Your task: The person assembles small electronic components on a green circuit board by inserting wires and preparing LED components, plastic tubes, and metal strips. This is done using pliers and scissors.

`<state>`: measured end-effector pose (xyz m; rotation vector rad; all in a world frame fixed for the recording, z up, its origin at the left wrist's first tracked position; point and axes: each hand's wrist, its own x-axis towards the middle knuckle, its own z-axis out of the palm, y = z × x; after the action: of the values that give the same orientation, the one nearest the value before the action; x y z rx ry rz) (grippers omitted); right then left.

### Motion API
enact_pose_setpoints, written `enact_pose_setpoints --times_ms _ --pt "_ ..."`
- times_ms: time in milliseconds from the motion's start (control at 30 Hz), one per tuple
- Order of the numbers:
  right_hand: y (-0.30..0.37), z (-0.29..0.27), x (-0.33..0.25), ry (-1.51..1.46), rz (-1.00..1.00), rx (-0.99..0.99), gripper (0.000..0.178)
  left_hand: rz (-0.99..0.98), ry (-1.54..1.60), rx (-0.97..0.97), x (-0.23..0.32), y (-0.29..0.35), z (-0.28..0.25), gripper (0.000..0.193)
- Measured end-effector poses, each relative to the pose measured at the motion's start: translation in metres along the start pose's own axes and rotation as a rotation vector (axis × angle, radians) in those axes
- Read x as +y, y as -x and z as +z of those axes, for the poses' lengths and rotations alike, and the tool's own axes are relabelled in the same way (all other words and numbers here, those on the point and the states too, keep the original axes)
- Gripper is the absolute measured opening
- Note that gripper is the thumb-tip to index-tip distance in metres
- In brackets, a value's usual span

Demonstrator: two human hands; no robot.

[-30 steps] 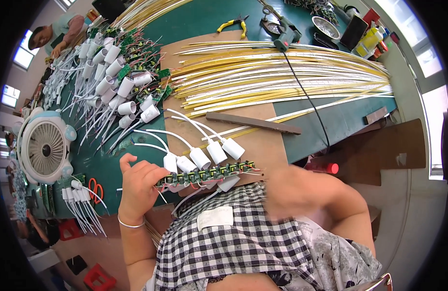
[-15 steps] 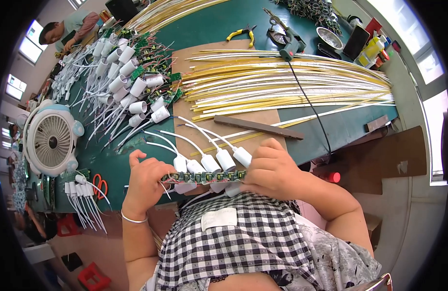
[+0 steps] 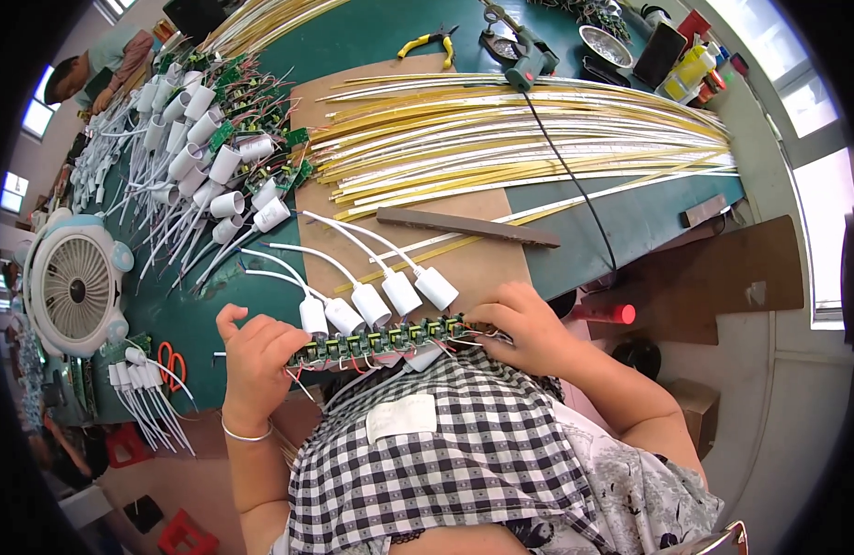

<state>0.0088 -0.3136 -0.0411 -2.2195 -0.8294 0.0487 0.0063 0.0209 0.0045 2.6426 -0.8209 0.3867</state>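
Green circuit strip (image 3: 381,340), long and narrow and crowded with small components, is stretching between both hands just above the near edge of the desk (image 3: 631,222), over a checked apron (image 3: 464,462). My left hand (image 3: 256,365) is pinching its left end, the grip closed on the board with the thumb raised. My right hand (image 3: 524,324) is closing its grip around the right end, fingers curled over it. Four white lamp sockets (image 3: 381,301) with white leads are lying just behind the strip on a brown cardboard sheet (image 3: 482,268). Farther back, a sheaf of yellow and white strips (image 3: 538,139) is fanning across the cardboard, with a dark flat bar (image 3: 469,227) lying in front of it. A heap of more white sockets (image 3: 205,176) is sitting to the left, near a small white fan (image 3: 75,287) and orange-handled scissors (image 3: 168,363).
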Motion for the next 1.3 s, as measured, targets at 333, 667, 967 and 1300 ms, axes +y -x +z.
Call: enact_pose_setpoints --times_ms 333,667,967,1300 --pt "-0.014 -0.001 -0.001 -0.201 0.093 -0.097 0.021 0.025 -0.002 0.025 0.001 0.0 -0.001 0.019" --pt "-0.019 -0.047 0.003 -0.373 -0.234 0.077 0.027 -0.125 0.109 -0.105 -0.004 -0.002 -0.007 0.02" --pt "-0.044 0.015 0.002 0.03 -0.074 -0.045 0.04 -0.231 0.336 -0.192 -0.019 -0.013 0.0 0.014" --pt "-0.067 -0.043 0.005 -0.927 0.236 0.305 0.029 -0.642 0.725 -0.379 -0.033 -0.033 0.002 0.018"
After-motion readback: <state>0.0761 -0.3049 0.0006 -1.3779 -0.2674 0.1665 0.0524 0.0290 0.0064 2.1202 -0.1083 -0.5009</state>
